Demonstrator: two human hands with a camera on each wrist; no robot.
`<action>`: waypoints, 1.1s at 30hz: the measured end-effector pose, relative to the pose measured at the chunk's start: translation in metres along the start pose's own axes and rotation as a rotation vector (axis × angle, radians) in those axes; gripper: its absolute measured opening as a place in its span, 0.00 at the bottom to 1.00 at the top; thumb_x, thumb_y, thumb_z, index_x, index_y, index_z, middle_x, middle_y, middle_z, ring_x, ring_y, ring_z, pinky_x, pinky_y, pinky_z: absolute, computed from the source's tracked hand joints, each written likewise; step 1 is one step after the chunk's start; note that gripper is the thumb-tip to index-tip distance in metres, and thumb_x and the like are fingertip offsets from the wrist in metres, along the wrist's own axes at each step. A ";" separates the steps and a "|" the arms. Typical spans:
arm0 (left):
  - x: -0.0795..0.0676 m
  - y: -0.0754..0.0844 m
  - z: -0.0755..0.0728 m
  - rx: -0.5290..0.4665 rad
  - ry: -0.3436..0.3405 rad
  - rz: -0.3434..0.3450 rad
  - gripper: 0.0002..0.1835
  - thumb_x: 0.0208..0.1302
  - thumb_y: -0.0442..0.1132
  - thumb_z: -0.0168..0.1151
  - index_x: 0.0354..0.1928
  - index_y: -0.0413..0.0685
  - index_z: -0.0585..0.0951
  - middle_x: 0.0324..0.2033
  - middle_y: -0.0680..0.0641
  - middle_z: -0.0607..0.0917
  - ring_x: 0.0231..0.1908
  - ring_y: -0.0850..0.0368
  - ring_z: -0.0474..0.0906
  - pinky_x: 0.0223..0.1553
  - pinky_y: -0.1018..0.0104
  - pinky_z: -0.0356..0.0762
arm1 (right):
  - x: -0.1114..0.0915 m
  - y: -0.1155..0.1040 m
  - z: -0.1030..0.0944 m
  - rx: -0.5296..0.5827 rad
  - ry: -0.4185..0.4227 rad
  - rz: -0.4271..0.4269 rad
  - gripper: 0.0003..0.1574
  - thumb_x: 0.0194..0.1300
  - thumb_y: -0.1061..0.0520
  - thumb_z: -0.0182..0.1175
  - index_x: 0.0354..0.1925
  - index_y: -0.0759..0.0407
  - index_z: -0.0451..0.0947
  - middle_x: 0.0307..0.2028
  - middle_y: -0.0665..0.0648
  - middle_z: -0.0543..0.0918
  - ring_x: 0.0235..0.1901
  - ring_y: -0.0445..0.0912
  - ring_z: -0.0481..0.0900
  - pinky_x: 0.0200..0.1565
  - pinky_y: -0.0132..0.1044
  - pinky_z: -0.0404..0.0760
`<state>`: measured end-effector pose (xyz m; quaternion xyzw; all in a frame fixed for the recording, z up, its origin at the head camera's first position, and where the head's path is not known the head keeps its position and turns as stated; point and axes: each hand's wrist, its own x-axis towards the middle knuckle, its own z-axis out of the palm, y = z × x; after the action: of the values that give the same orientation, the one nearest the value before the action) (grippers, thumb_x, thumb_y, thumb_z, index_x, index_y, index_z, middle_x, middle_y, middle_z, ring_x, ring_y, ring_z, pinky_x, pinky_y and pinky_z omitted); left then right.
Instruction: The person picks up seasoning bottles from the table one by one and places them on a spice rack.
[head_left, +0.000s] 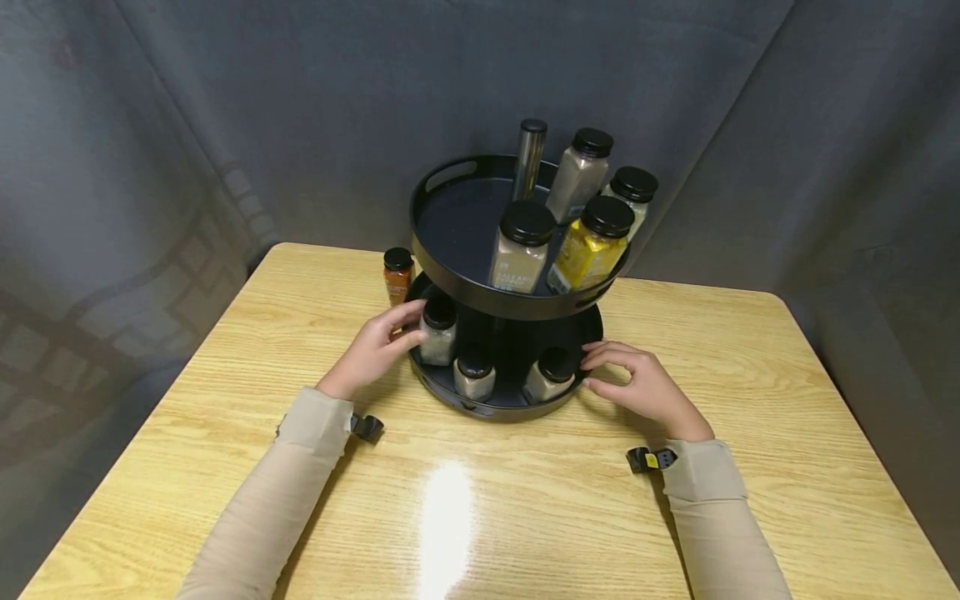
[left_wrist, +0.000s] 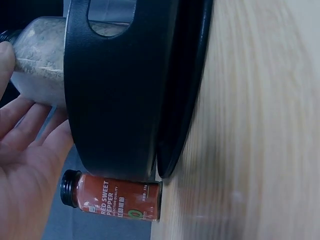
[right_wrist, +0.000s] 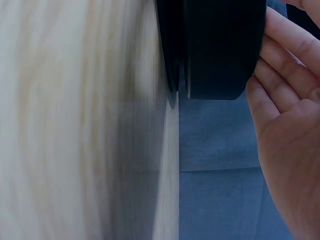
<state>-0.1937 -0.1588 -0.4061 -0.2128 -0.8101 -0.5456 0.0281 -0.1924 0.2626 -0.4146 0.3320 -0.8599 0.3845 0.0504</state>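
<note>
A black two-tier turntable rack (head_left: 468, 287) stands on the table. My left hand (head_left: 375, 352) holds a clear spice jar (head_left: 437, 343) with a black lid at the left of the lower tray (head_left: 491, 410). In the left wrist view its thumb and fingers lie around this jar (left_wrist: 40, 55), which has pale grains inside. Across from it, my right hand (head_left: 637, 385) touches the right rim of the lower tray with extended fingers, holding no jar. Two more black-lidded jars, one left (head_left: 475, 379) and one right (head_left: 550, 379), sit toward the front of that tray.
A red sweet pepper jar (left_wrist: 120, 197) stands on the table just left of the rack. The upper tray carries several jars, among them a yellow one (head_left: 588, 254), beside a metal post (head_left: 529, 162). Grey curtains (head_left: 330, 125) hang behind the wooden table (head_left: 562, 517).
</note>
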 end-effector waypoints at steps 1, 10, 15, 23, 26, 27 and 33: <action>0.000 0.000 0.000 0.004 -0.004 -0.002 0.28 0.72 0.30 0.61 0.71 0.30 0.67 0.66 0.31 0.73 0.65 0.37 0.72 0.66 0.44 0.70 | 0.000 0.000 0.000 -0.001 0.000 0.001 0.14 0.61 0.64 0.72 0.43 0.49 0.87 0.54 0.55 0.85 0.59 0.53 0.78 0.63 0.22 0.67; 0.000 0.001 0.001 0.029 -0.020 0.000 0.29 0.71 0.31 0.62 0.71 0.29 0.67 0.68 0.31 0.71 0.66 0.37 0.71 0.66 0.48 0.71 | 0.000 0.000 0.000 -0.006 -0.007 0.027 0.13 0.62 0.63 0.71 0.44 0.49 0.87 0.55 0.55 0.85 0.60 0.53 0.78 0.63 0.23 0.66; 0.000 0.002 0.001 0.036 -0.033 0.000 0.29 0.71 0.31 0.61 0.71 0.30 0.67 0.68 0.31 0.71 0.66 0.37 0.71 0.66 0.49 0.71 | 0.000 0.001 0.000 0.004 -0.006 0.029 0.13 0.62 0.63 0.71 0.44 0.49 0.87 0.54 0.55 0.85 0.60 0.53 0.78 0.63 0.22 0.66; 0.002 0.002 0.001 0.043 -0.045 0.020 0.29 0.71 0.31 0.61 0.71 0.29 0.67 0.67 0.31 0.72 0.65 0.37 0.72 0.66 0.49 0.72 | -0.001 0.004 0.000 0.019 0.004 0.022 0.14 0.62 0.64 0.71 0.43 0.49 0.87 0.54 0.54 0.85 0.60 0.52 0.77 0.63 0.22 0.66; 0.002 0.001 0.001 0.053 -0.046 0.017 0.29 0.71 0.31 0.61 0.71 0.29 0.67 0.67 0.30 0.72 0.65 0.37 0.72 0.66 0.48 0.72 | -0.001 0.003 0.000 0.020 0.003 0.026 0.13 0.62 0.64 0.71 0.44 0.49 0.87 0.54 0.54 0.85 0.60 0.52 0.77 0.63 0.22 0.66; 0.002 0.001 0.001 0.056 -0.048 0.015 0.29 0.72 0.32 0.61 0.71 0.29 0.66 0.67 0.31 0.72 0.65 0.37 0.72 0.66 0.48 0.72 | -0.001 0.003 0.000 0.021 0.002 0.029 0.13 0.62 0.64 0.71 0.44 0.49 0.87 0.55 0.54 0.85 0.60 0.52 0.77 0.63 0.22 0.66; 0.000 0.001 -0.004 0.071 -0.067 -0.012 0.30 0.73 0.33 0.61 0.72 0.30 0.65 0.66 0.30 0.73 0.64 0.37 0.73 0.66 0.46 0.70 | -0.001 -0.001 0.000 0.016 -0.003 0.034 0.13 0.62 0.63 0.71 0.44 0.50 0.87 0.55 0.56 0.84 0.60 0.53 0.77 0.63 0.22 0.66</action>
<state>-0.1942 -0.1619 -0.4041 -0.2248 -0.8307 -0.5092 0.0055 -0.1912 0.2631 -0.4144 0.3184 -0.8622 0.3919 0.0400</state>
